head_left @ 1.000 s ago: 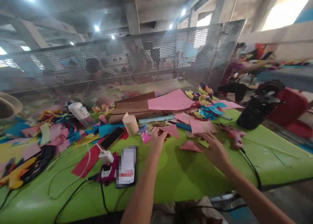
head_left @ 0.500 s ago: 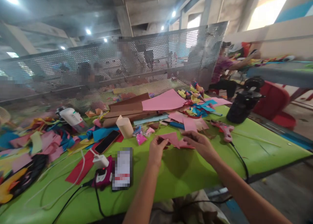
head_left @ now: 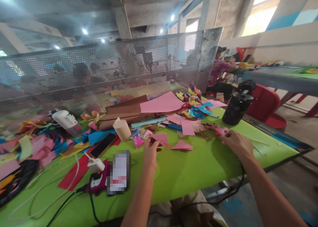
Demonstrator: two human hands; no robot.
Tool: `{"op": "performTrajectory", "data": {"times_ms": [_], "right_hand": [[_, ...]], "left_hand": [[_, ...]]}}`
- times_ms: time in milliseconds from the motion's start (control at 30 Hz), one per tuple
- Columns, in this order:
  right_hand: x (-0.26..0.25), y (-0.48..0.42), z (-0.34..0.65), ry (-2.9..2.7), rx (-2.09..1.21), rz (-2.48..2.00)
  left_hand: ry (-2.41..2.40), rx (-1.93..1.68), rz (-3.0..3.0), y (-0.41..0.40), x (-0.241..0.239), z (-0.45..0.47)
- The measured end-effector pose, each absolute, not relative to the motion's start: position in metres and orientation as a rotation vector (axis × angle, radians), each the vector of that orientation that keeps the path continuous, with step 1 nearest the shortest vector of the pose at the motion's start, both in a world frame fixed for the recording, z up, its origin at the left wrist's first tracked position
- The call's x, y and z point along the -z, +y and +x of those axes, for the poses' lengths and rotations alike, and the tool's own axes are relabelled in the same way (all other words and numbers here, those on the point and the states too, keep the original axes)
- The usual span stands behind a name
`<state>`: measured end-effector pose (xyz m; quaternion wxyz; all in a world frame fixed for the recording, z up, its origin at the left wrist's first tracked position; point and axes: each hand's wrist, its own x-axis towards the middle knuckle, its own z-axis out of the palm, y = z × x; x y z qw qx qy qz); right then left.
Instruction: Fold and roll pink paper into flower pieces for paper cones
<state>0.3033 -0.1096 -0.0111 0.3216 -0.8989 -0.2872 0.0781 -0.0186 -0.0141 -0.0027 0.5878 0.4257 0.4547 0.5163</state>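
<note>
- Left hand (head_left: 151,151) pinched on a pink paper triangle (head_left: 162,139), held just above the green table (head_left: 198,167).
- Right hand (head_left: 236,142) closing over the pink glue gun (head_left: 221,131), right of that triangle; grip not clear enough to call.
- Second pink triangle (head_left: 182,145) flat on the table, just right of the held one.
- Likely step: fetching glue; next calls for nozzle brought to paper edge.

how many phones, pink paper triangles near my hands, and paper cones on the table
phones: 2, dark phone and the one face up
pink paper triangles: 2, one in the left hand, one lying flat
paper cones: 1
total: 5
</note>
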Motion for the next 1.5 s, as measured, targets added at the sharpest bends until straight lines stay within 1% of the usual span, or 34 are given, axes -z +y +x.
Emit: {"op": "performTrajectory", "data": {"times_ms": [200,433,567,700,800,900,1067,1300,1500], "right_hand": [[0.007,-0.126,0.297,-0.534,-0.275,-2.010],[0.006,-0.135,0.282,-0.489,-0.769,-1.430],[-0.007,-0.141,0.256,-0.429,-0.883,-1.177],[-0.012,-0.147,0.227,-0.321,-0.899,-1.098],[-0.005,-0.151,0.207,-0.504,-1.049,-1.009],[0.002,-0.157,0.185,-0.709,-1.132,-1.029],[0.006,-0.171,0.147,-0.824,-1.176,-1.170],[0.016,-0.172,0.132,-1.094,-0.995,-1.347],[0.015,-0.165,0.124,-1.181,-0.959,-1.391]], "left_hand": [[1.051,-1.232,0.916,-0.014,0.006,-0.021],[1.079,-1.223,0.871,-0.023,0.008,-0.019],[1.082,-1.249,0.856,-0.033,0.013,-0.019],[1.100,-1.278,0.850,-0.044,0.019,-0.019],[1.119,-1.311,0.859,-0.054,0.024,-0.018],[1.124,-1.352,0.909,-0.064,0.030,-0.016],[1.116,-1.382,0.959,-0.073,0.040,-0.016],[1.184,-1.386,1.129,-0.082,0.034,-0.019],[1.179,-1.399,1.163,-0.085,0.031,-0.018]]}}
